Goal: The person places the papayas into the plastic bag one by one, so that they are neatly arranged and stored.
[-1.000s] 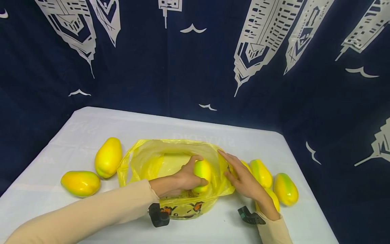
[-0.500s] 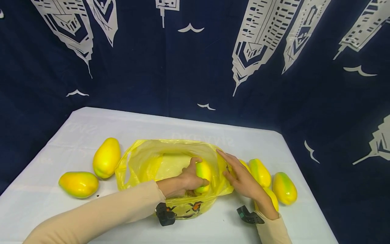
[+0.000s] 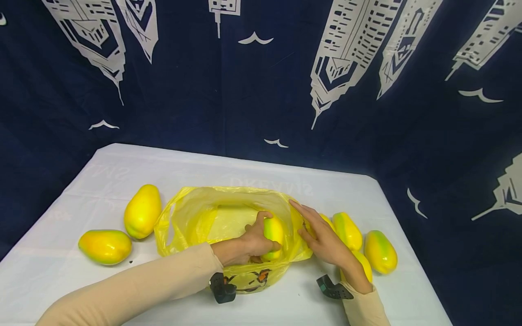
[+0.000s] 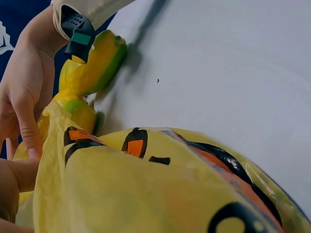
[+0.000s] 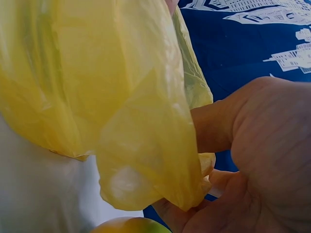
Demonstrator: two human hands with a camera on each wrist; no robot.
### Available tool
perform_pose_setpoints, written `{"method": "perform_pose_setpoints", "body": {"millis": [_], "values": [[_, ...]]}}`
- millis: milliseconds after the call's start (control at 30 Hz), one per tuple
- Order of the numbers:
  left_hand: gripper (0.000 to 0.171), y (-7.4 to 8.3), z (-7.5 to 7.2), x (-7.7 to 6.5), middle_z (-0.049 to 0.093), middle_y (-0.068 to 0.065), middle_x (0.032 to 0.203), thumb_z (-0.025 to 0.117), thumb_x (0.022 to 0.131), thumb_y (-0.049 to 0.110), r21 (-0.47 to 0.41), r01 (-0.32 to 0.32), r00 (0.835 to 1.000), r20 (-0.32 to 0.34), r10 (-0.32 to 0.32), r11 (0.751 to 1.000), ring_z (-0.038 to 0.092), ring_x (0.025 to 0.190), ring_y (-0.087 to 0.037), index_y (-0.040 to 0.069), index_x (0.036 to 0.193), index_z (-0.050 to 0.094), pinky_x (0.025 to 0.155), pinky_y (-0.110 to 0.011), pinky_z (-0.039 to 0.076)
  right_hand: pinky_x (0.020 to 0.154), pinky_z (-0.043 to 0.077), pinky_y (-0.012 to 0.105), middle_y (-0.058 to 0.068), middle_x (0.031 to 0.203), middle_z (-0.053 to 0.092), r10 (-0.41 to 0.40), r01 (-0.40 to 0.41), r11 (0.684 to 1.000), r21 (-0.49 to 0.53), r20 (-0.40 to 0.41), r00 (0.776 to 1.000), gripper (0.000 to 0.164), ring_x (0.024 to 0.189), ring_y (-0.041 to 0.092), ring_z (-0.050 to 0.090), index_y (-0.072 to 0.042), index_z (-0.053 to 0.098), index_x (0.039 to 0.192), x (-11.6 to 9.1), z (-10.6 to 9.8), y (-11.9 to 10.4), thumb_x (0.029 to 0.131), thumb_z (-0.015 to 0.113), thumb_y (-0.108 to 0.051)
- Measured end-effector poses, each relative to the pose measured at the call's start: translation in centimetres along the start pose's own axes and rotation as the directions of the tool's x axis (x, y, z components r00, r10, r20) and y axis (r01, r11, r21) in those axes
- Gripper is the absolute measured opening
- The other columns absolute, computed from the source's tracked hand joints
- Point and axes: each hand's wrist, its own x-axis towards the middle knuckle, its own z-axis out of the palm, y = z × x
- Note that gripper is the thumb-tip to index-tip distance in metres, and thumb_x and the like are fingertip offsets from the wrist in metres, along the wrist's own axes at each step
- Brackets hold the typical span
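One left hand [image 3: 257,239], gripping: thumb and fingers curled about the sides of one smooth, yellow-and-green, egg-shaped mango-like fruit [image 3: 274,237]. The two-sided hold probably suits a rounded skin with nothing to catch on. Fruit's position: to the right of the palm, between thumb and fingers, inside the mouth of one thin, translucent yellow plastic bag [image 3: 275,273], near its right wall.

One right hand [image 3: 326,240], at the bag's right rim, fingers fairly straight; whether film is pinched cannot be told. Presumably placed there to steady the limp plastic and keep the mouth wide for the other hand.

Bag front: printed in black and orange. Its floor is partly hidden by the left arm.

Two loose yellow mango-shaped fruits [image 3: 142,211] left of the bag, near each other. Several yellow-and-green fruits [image 3: 381,252] to its right, some partly behind the right hand.

One white cloth-covered table [image 3: 134,165]; behind it, one navy fabric backdrop [image 3: 183,104] with white building motifs.
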Motion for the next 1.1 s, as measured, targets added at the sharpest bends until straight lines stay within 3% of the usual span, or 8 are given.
{"method": "perform_pose_setpoints", "body": {"millis": [200, 400, 500, 667, 1100], "values": [[0.07, -0.04, -0.08, -0.15, 0.033, -0.024, 0.121, 0.075, 0.089, 0.009, 0.001, 0.0, 1.0, 0.005, 0.0, 1.0, 0.052, 0.066, -0.028, 0.03, 0.141, 0.033, 0.047, -0.028, 0.046, 0.113, 0.037, 0.059, 0.009, 0.159, 0.038, -0.012, 0.012, 1.0, -0.004, -0.004, 1.0, 0.072, 0.143, 0.035, 0.039, -0.023, 0.033, 0.158, 0.02, 0.01, -0.01, 0.096, 0.058, 0.005], [0.072, -0.01, -0.17, -0.01, 0.032, -0.026, 0.128, 0.076, 0.088, 0.01, 0.013, 0.001, 1.0, 0.004, -0.002, 1.0, 0.053, 0.083, -0.034, 0.032, 0.142, 0.033, 0.056, -0.034, 0.052, 0.112, 0.037, 0.06, 0.009, 0.159, 0.037, -0.002, 0.002, 1.0, -0.004, 0.001, 1.0, 0.072, 0.143, 0.036, 0.039, -0.025, 0.032, 0.158, -0.01, -0.01, 0.04, 0.097, 0.058, 0.004], [0.074, 0.04, -0.25, -0.01, 0.031, -0.027, 0.132, 0.077, 0.088, 0.01, 0.005, -0.003, 1.0, 0.013, 0.003, 1.0, 0.052, 0.092, -0.037, 0.031, 0.143, 0.032, 0.065, -0.043, 0.056, 0.112, 0.037, 0.061, 0.009, 0.159, 0.037, 0.003, -0.003, 1.0, -0.005, 0.001, 1.0, 0.073, 0.144, 0.036, 0.038, -0.025, 0.032, 0.158, -0.02, -0.03, 0.05, 0.097, 0.058, 0.004], [0.074, 0.14, -0.29, -0.07, 0.031, -0.028, 0.134, 0.076, 0.088, 0.01, 0.009, -0.016, 1.0, 0.02, 0.016, 1.0, 0.048, 0.102, -0.041, 0.028, 0.145, 0.031, 0.081, -0.058, 0.053, 0.112, 0.036, 0.061, 0.009, 0.16, 0.037, 0.0, 0.0, 1.0, -0.005, -0.002, 1.0, 0.072, 0.144, 0.037, 0.037, -0.024, 0.032, 0.158, -0.03, -0.05, 0.06, 0.096, 0.058, 0.005], [0.074, 0.46, -0.41, -0.21, 0.037, -0.025, 0.129, 0.076, 0.088, 0.011, 0.066, -0.021, 1.0, 0.007, 0.02, 0.998, 0.048, 0.108, -0.04, 0.025, 0.145, 0.03, 0.09, -0.059, 0.048, 0.112, 0.037, 0.06, 0.01, 0.159, 0.037, -0.011, 0.011, 1.0, -0.004, -0.006, 1.0, 0.072, 0.143, 0.036, 0.039, -0.024, 0.032, 0.158, -0.17, -0.01, 0.21, 0.097, 0.057, 0.005]]}}
